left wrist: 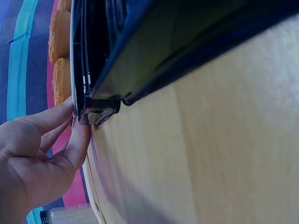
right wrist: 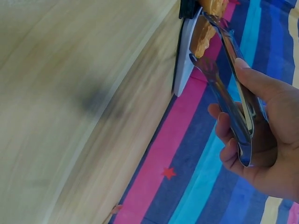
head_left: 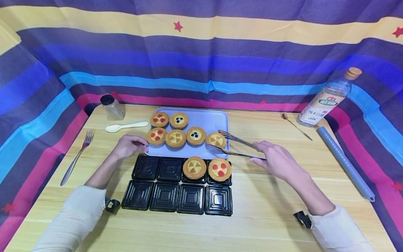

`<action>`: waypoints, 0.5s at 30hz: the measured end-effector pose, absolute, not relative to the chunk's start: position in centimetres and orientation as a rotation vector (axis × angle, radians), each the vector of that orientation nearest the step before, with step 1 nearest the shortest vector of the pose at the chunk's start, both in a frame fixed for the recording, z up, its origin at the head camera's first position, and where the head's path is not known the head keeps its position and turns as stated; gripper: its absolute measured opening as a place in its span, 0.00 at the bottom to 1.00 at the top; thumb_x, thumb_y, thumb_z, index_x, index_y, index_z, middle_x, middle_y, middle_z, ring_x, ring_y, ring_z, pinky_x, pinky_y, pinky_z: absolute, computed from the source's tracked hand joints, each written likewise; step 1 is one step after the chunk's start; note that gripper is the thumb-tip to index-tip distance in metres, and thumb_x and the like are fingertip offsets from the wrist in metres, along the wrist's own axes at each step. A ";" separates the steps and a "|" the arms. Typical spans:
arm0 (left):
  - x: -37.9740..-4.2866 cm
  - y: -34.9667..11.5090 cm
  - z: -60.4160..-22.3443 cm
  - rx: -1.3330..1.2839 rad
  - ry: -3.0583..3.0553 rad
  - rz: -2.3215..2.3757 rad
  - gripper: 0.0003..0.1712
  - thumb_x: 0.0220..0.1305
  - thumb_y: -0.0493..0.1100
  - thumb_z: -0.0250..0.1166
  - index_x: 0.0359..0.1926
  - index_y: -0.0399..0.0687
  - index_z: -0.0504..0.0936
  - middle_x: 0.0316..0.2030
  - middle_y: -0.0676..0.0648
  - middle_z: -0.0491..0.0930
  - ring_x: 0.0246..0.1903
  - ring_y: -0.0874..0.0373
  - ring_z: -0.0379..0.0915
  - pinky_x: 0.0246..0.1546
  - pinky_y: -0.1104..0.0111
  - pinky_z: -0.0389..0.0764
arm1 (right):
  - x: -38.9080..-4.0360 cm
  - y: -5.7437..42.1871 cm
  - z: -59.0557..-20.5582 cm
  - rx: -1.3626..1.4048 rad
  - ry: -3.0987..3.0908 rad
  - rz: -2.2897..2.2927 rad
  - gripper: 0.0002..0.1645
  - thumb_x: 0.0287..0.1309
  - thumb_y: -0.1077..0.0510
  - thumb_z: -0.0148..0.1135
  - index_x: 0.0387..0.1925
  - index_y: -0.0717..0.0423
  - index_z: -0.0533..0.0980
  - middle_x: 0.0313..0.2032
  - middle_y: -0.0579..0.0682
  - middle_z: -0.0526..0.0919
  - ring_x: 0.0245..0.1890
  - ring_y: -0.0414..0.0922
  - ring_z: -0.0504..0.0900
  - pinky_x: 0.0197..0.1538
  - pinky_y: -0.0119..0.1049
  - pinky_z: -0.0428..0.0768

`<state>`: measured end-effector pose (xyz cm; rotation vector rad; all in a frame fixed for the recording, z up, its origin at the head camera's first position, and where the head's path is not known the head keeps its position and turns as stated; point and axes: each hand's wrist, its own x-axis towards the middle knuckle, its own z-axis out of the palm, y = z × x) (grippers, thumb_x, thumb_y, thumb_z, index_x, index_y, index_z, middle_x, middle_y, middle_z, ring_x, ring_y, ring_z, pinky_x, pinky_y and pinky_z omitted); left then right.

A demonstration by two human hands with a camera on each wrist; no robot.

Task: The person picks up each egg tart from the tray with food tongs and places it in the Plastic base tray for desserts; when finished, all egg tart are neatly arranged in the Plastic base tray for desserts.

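My right hand grips metal tongs. The tongs' jaws stand apart on either side of a tart with tan wedge toppings, at the right end of the pale lavender tray. With thumb and fingers, my left hand pinches the tray's front left edge. Several more tarts sit on the tray, topped with red pieces, blueberries or tan wedges. In front are black square plastic containers in two rows. Two in the back row hold tarts, a wedge-topped one and a red-topped one.
To the left lie a fork and a white spoon, with a black-lidded jar behind them. A clear labelled bottle, a thin long-handled spoon and a long grey-blue box are at the right. A striped cloth hangs around the table.
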<state>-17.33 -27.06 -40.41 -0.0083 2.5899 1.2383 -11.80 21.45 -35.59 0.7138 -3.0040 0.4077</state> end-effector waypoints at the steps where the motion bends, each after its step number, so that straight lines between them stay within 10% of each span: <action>1: -17.3 -27.1 -40.4 -0.008 2.588 1.241 0.16 0.52 0.35 0.71 0.42 0.29 0.82 0.32 0.41 0.84 0.27 0.66 0.75 0.31 0.72 0.79 | -11.8 21.4 -35.6 0.716 -2.999 0.407 0.30 0.55 0.48 0.67 0.54 0.62 0.75 0.45 0.57 0.84 0.43 0.55 0.84 0.46 0.52 0.80; 15: -17.2 -26.9 -40.4 -0.026 2.592 1.228 0.16 0.53 0.36 0.71 0.42 0.30 0.82 0.35 0.40 0.85 0.27 0.65 0.76 0.31 0.71 0.79 | -11.3 21.0 -34.5 0.728 -2.943 0.381 0.30 0.55 0.47 0.66 0.55 0.61 0.75 0.44 0.57 0.84 0.38 0.52 0.85 0.41 0.49 0.82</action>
